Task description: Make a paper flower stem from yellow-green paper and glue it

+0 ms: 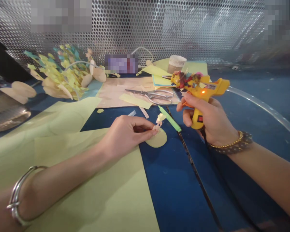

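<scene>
My left hand (127, 132) pinches a small cream paper flower (160, 119) between thumb and fingertips. Just under those fingertips is a pale yellow paper oval (157, 140); I cannot tell whether the hand holds it too. My right hand (212, 119) is wrapped round the handle of a yellow hot glue gun (214, 86), with a finger at its orange trigger. Its nozzle points left, above and apart from the flower, and its orange light is lit. Coloured scraps and glue cling to the gun's front. Between the hands lies a light green rod-shaped tool (171, 120).
Large pale yellow sheets (106, 190) cover the left of the blue table (169, 193). Spring-handled scissors (157, 95) lie on a pinkish board (111, 87). Paper flowers (67, 69) stand back left, a tape roll (177, 62) behind. A black cord (215, 161) hangs from the gun.
</scene>
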`<state>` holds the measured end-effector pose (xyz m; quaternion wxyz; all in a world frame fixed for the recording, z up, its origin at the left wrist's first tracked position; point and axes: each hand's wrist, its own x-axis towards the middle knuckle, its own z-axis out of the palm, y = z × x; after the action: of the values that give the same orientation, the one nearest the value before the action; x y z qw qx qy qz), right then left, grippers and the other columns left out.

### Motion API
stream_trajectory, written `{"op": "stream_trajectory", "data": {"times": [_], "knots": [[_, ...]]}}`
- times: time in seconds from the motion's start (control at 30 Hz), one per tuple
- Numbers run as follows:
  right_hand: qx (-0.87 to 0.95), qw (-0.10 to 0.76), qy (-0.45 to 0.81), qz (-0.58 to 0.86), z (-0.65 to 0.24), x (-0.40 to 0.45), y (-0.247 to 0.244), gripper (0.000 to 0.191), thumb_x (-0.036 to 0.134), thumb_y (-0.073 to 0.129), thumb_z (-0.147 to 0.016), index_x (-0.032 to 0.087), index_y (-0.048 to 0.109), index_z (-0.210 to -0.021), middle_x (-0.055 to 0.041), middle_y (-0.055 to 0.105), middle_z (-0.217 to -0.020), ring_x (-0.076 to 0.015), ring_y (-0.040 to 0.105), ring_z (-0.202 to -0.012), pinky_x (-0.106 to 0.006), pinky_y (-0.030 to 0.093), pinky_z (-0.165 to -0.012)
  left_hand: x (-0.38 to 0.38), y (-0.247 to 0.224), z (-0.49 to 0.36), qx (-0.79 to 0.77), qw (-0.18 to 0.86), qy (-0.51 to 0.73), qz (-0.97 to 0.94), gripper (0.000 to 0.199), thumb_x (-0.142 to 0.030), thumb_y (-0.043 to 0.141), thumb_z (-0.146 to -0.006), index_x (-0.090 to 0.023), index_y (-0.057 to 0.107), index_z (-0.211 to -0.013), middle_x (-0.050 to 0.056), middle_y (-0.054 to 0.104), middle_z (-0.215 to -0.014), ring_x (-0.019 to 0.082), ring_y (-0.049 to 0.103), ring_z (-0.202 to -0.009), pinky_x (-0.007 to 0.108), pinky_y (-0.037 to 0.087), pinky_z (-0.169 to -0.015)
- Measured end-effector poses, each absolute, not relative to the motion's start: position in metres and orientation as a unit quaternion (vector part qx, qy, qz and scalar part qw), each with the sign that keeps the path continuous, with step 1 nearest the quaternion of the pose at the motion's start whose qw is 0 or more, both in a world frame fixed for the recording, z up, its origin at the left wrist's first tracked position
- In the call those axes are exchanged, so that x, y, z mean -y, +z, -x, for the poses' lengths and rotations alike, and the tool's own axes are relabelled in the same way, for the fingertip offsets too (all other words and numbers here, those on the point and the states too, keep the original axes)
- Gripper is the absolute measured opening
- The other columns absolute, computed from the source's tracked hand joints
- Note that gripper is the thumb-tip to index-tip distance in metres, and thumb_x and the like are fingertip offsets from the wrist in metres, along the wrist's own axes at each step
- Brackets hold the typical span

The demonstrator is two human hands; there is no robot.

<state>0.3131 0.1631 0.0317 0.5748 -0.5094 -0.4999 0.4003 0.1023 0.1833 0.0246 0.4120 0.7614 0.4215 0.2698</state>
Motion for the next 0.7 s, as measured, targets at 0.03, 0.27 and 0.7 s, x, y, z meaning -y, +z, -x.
{"op": "stream_trajectory", "data": {"times": [0.03, 0.27, 0.7], "knots": [[0.501, 0.575, 0.397, 0.511, -0.3127, -0.1632, 0.0319, 0.022, 0.036, 0.061, -0.083, 0.017, 0.059, -0.073, -0.0003, 0.064, -0.073, -0.0052, 0.050, -0.036, -0.021, 0.030, -0.035, -0.1834, 0.0244, -0.1021, -0.422, 0.411, 0.269, -0.762, 0.021, -0.040, 0.065, -0.075, -0.022, 0.075, -0.081, 0.001, 0.074, -0.078, 0.018, 0.067, -0.072, 0.023, 0.051, -0.060], [0.502, 0.578, 0.395, 0.508, -0.3127, -0.1633, 0.0308, 0.022, 0.037, 0.061, -0.082, 0.017, 0.059, -0.073, -0.0002, 0.064, -0.072, -0.0058, 0.050, -0.037, -0.021, 0.032, -0.036, -0.1833, 0.0241, -0.1020, -0.427, 0.405, 0.265, -0.764, 0.024, -0.042, 0.064, -0.075, -0.021, 0.075, -0.079, 0.001, 0.074, -0.076, 0.018, 0.067, -0.070, 0.024, 0.051, -0.057], [0.508, 0.582, 0.408, 0.487, -0.3139, -0.1645, 0.0307, 0.022, 0.034, 0.061, -0.083, 0.017, 0.060, -0.071, -0.0004, 0.063, -0.070, -0.0058, 0.050, -0.036, -0.020, 0.032, -0.034, -0.1824, 0.0220, -0.1014, -0.428, 0.385, 0.272, -0.771, 0.024, -0.042, 0.064, -0.075, -0.021, 0.074, -0.078, 0.002, 0.072, -0.074, 0.017, 0.065, -0.066, 0.023, 0.050, -0.056]]}}
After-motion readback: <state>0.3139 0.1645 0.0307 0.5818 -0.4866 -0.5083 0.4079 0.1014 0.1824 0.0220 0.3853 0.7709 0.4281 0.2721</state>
